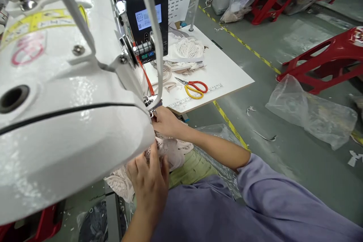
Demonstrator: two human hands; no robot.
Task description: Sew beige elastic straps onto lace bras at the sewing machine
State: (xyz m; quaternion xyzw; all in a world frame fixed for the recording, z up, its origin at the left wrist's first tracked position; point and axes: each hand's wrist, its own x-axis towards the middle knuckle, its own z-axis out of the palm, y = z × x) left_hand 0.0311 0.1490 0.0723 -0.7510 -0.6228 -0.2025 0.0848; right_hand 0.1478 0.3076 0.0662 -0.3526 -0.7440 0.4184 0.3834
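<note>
A white sewing machine [119, 151] fills the left side, its needle area near the middle of the view. My right hand [168, 123] is close by the presser foot [151, 107], fingers bent and closed on the pale lace fabric [172, 151]; the machine head partly hides the fingertips. Lower down, my left hand [150, 181] grips the same lace fabric, index finger reaching up and thumb to its right. The lace bunches between both hands and hangs below the machine at the left. Stitching at the needle cannot be seen.
On the white table extension [227, 75] lie red-and-yellow scissors [195, 89], printed ruler strips and a pile of white lace pieces [190, 51]. A control panel [149, 22] stands behind the needle. Red stools [326, 60], plastic bags and scraps sit on the floor.
</note>
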